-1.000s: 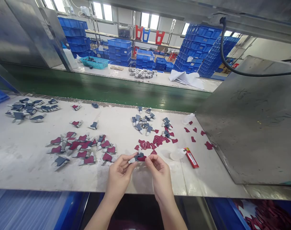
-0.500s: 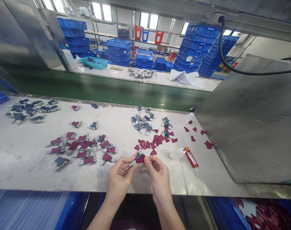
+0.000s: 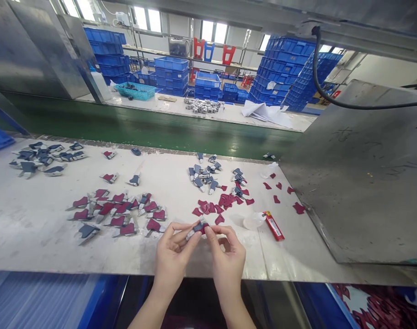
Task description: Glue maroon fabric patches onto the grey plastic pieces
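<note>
Above the front of the white table, my left hand (image 3: 172,253) pinches a small blue-and-grey part (image 3: 195,229) between thumb and fingers. My right hand (image 3: 228,251) is closed at the part's right side, thumb and fingertips on a dark red cut-out pad (image 3: 204,230) that lies against it. The fingers cover much of the pad. Just beyond the hands is a pile of loose red pads (image 3: 225,200). To the left lie many parts with red faces (image 3: 121,208), and one blue-faced part (image 3: 88,231) in front of them.
More blue-faced parts lie at far left (image 3: 44,157) and back centre (image 3: 203,173). A clear bottle (image 3: 253,221) and red packet (image 3: 273,227) are on the right. A green belt (image 3: 160,130) runs behind; a metal panel (image 3: 366,173) bounds the right. Below, a blue bin (image 3: 342,304) holds red pads.
My right fingers have moved slightly left over the red pad, which now shows less. A small part by the belt at back right has shifted left.
</note>
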Action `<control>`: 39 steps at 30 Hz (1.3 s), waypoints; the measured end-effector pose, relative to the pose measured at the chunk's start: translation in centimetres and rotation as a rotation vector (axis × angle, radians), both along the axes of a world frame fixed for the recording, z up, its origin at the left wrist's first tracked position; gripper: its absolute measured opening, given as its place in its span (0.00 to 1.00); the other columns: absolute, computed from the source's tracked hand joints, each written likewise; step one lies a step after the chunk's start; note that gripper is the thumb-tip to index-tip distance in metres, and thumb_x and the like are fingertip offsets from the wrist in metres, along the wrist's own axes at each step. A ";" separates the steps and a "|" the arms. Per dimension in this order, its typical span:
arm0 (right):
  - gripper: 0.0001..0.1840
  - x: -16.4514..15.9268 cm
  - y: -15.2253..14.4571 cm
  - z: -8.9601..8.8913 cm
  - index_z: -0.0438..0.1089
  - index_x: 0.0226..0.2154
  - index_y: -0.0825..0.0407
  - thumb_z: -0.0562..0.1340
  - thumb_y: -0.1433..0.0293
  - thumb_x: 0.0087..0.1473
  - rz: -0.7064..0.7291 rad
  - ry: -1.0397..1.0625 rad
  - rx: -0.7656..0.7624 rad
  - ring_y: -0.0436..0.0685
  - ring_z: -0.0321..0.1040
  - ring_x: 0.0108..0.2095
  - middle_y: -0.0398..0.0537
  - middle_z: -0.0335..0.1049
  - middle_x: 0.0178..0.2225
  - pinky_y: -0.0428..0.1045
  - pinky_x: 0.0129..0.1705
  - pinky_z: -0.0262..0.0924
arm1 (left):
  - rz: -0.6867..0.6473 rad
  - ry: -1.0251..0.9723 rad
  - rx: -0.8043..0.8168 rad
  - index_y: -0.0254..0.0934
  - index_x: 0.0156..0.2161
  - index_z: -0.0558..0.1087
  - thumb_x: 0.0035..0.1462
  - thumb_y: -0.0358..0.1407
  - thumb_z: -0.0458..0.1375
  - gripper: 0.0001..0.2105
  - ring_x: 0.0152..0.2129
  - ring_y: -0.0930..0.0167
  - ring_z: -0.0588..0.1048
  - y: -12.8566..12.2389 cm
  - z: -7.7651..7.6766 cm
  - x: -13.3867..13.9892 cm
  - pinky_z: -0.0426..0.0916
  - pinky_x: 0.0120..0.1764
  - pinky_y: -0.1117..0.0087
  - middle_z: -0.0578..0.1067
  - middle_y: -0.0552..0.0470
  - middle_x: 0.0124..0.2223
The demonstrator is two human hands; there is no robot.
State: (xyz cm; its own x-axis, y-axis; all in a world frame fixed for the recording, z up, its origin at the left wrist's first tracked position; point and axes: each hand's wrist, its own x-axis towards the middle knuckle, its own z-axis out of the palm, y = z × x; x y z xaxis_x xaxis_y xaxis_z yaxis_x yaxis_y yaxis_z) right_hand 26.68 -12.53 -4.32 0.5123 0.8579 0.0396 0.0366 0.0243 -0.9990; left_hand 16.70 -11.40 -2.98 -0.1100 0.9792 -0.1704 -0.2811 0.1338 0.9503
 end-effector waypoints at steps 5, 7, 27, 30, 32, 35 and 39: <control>0.16 1.8 0.2 0.1 0.76 0.43 0.46 0.68 0.60 0.51 0.229 0.142 0.003 0.57 0.69 0.42 0.48 0.72 0.40 0.49 0.38 0.67 | -0.071 -0.099 -0.018 0.40 0.38 0.63 0.45 0.37 0.71 0.21 0.36 0.63 0.83 0.0 1.2 -0.4 0.76 0.39 0.69 0.83 0.43 0.40; 0.15 2.7 0.3 0.3 0.76 0.45 0.45 0.67 0.62 0.54 0.412 0.189 0.025 0.56 0.69 0.42 0.47 0.72 0.40 0.49 0.40 0.67 | -0.097 -0.127 -0.024 0.40 0.39 0.62 0.45 0.37 0.71 0.23 0.36 0.63 0.83 -0.1 1.8 -0.6 0.76 0.41 0.68 0.84 0.44 0.39; 0.06 0.8 -0.8 1.6 0.74 0.38 0.46 0.61 0.66 0.60 0.251 0.116 0.255 0.50 0.66 0.35 0.42 0.65 0.32 0.46 0.38 0.64 | -0.035 -0.121 0.003 0.41 0.33 0.60 0.48 0.37 0.70 0.19 0.39 0.63 0.82 -2.2 4.1 0.4 0.76 0.40 0.71 0.84 0.47 0.35; 0.07 1.2 -0.6 1.6 0.75 0.40 0.46 0.63 0.66 0.59 0.325 0.114 0.226 0.52 0.67 0.37 0.44 0.67 0.34 0.47 0.38 0.66 | -0.008 -0.116 0.001 0.41 0.34 0.59 0.48 0.38 0.70 0.20 0.40 0.63 0.82 -2.2 4.2 0.5 0.76 0.41 0.71 0.84 0.48 0.36; 0.11 1.5 -0.6 1.5 0.75 0.43 0.46 0.65 0.65 0.57 0.378 0.099 0.230 0.54 0.68 0.38 0.46 0.68 0.36 0.49 0.40 0.66 | 0.005 -0.112 -0.013 0.41 0.34 0.59 0.47 0.38 0.70 0.21 0.39 0.62 0.82 -2.1 4.3 0.4 0.76 0.40 0.71 0.84 0.48 0.36; 0.15 1.8 -0.5 1.3 0.74 0.45 0.46 0.67 0.63 0.54 0.402 0.094 0.245 0.56 0.68 0.40 0.48 0.68 0.38 0.51 0.42 0.67 | 0.010 -0.095 -0.019 0.42 0.34 0.58 0.46 0.39 0.71 0.22 0.38 0.60 0.82 -2.0 4.2 0.3 0.77 0.40 0.69 0.84 0.48 0.37; 0.12 1.7 -0.3 1.3 0.75 0.42 0.48 0.64 0.61 0.57 0.371 0.086 0.196 0.56 0.69 0.39 0.48 0.70 0.36 0.50 0.40 0.67 | 0.006 -0.073 -0.005 0.42 0.34 0.59 0.47 0.38 0.70 0.21 0.42 0.59 0.81 -2.0 3.5 0.4 0.76 0.44 0.65 0.84 0.47 0.39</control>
State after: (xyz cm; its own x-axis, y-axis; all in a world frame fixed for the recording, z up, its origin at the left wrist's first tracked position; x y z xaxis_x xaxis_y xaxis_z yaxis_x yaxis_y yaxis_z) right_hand 28.37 -12.85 -3.01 0.1790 0.9651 0.1911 -0.0935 0.2100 -0.9732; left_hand 17.06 -13.42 0.51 -0.1027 0.9778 -0.1827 -0.3504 0.1363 0.9266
